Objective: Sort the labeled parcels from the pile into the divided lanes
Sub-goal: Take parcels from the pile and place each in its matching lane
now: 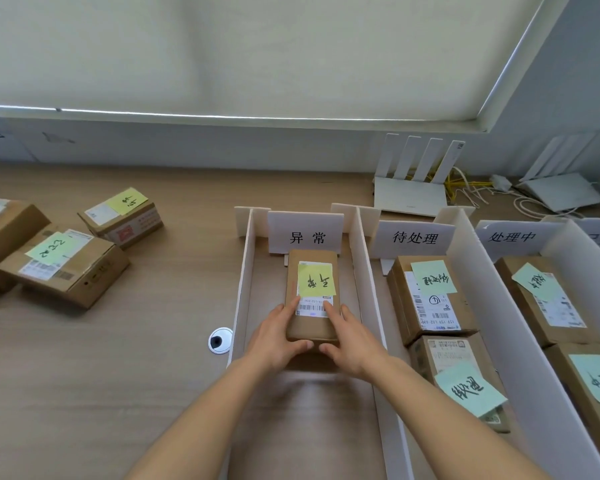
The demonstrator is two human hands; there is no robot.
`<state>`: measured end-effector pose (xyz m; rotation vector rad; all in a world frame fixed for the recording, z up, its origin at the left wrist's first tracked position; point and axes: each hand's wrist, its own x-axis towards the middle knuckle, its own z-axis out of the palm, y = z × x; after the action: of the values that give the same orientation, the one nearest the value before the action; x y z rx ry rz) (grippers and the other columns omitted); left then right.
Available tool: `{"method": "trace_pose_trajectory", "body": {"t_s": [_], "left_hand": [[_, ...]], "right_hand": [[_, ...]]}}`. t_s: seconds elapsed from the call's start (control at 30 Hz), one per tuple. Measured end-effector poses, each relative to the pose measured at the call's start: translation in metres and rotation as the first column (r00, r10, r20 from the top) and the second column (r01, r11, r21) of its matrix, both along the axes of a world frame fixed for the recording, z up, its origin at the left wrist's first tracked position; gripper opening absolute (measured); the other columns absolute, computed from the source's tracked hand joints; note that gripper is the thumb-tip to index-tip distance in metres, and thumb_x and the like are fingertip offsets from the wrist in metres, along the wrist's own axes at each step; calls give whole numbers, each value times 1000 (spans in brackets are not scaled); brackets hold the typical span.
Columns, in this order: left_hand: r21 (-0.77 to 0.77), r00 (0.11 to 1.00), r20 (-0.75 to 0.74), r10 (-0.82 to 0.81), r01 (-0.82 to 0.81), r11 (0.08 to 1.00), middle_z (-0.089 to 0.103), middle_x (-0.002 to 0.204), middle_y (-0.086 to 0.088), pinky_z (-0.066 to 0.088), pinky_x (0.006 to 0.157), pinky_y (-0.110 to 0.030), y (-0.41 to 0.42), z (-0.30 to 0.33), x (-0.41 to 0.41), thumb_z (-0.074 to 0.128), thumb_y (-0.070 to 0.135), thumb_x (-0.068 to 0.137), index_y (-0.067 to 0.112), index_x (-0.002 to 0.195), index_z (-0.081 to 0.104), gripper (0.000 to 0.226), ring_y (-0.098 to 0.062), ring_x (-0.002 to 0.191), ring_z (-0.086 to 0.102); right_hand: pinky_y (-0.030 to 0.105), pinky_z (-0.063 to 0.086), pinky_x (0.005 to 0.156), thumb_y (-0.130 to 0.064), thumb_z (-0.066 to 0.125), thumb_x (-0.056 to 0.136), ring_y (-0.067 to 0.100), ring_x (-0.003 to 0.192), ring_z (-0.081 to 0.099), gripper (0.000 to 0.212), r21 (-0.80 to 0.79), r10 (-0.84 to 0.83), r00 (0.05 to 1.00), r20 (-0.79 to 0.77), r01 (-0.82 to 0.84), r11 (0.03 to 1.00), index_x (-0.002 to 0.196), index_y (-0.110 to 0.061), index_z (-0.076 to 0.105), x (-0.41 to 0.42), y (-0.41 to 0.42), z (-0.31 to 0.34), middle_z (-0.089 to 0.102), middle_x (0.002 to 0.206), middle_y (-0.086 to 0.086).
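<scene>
**Both hands on a parcel in the leftmost lane**

I saw both hands holding one parcel (pixel 311 299) from its near end. My left hand (pixel 278 336) lay along the parcel's left side, fingers reaching onto the top beside the white shipping label (pixel 314 306), thumb curled under the near edge. My right hand (pixel 352 337) mirrored it on the right side, fingers on the top and thumb at the near edge. So each hand was closed round the parcel, pinching it between fingers and thumb.

The parcel lay lengthwise in the leftmost lane (pixel 243 282), toward that lane's far end, just in front of a standing white sign (pixel 305 233) with black characters. A yellow note (pixel 316 280) with handwriting was stuck on its top.

In the next lane to the right (pixel 371 271) lay two parcels, one behind the other, each with a pale green note, behind a sign of their own. The lane beyond (pixel 471 265) also held two noted parcels.

Toward the desk's left edge (pixel 153 358) sat the pile (pixel 66 251): several brown boxes, two with yellow or green notes showing. A round cable port (pixel 220 340) sat in the desk just left of the lanes. At the far right corner stood a white router (pixel 413 181) with four antennas and loose cables beside it.
</scene>
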<state>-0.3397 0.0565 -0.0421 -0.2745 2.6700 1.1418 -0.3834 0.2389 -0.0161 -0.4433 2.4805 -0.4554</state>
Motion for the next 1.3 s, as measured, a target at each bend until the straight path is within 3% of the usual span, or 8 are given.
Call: {"method": "trace_pose_trajectory", "body": {"t_s": [0.17, 0.47, 0.67, 0.93, 1.1, 1.3], "left_hand": [[-121, 1000, -20, 24, -27, 992, 26, 162, 1, 26, 116, -32, -7, 39, 20, 65, 47, 90, 34, 156, 20, 80, -17, 148, 25], [-253, 981, -156, 119, -156, 955, 20, 164, 8, 33, 114, -39, -100, 176, 97, 56, 59, 90, 40, 155, 22, 75, -16, 148, 26], [-374, 944, -248, 218, -301, 877, 24, 163, 7, 38, 110, -41, -203, 288, 223, 55, 61, 91, 37, 154, 26, 74, -19, 146, 31], [-427, 872, -367, 324, -467, 774, 26, 162, 6, 39, 110, -43, -328, 415, 408, 55, 63, 91, 39, 153, 28, 72, -20, 145, 32], [-394, 830, -425, 360, -528, 752, 28, 161, 6, 43, 107, -45, -372, 458, 474, 57, 61, 90, 38, 153, 29, 72, -22, 143, 36], [-410, 826, -440, 351, -533, 740, 31, 160, 6, 46, 99, -42, -392, 471, 493, 55, 59, 93, 37, 153, 29, 70, -23, 141, 39]], "right_hand": [[42, 35, 115, -43, 55, 102, 30, 148, 33, 82, 68, 51, 997, -57, -47, 997, 163, -30, 2, 17, 4, 40, 5, 170, 3], [44, 38, 114, -47, 52, 102, 28, 150, 31, 77, 124, 180, 945, -272, -151, 981, 162, -35, 6, 75, -83, 182, 6, 171, 0], [46, 39, 112, -54, 52, 99, 25, 150, 32, 78, 127, 302, 863, -404, -274, 953, 161, -39, 7, 177, -190, 294, 5, 171, -5], [42, 40, 112, -50, 56, 99, 23, 149, 34, 74, 78, 387, 758, -525, -411, 909, 160, -45, 15, 322, -308, 417, 9, 170, -9], [41, 40, 111, -50, 56, 99, 20, 148, 34, 72, 92, 425, 708, -564, -458, 884, 159, -44, 16, 376, -350, 461, 11, 169, -12], [43, 39, 112, -49, 56, 100, 20, 150, 32, 72, 126, 445, 688, -572, -463, 877, 160, -43, 17, 388, -375, 476, 14, 169, -11]]}}
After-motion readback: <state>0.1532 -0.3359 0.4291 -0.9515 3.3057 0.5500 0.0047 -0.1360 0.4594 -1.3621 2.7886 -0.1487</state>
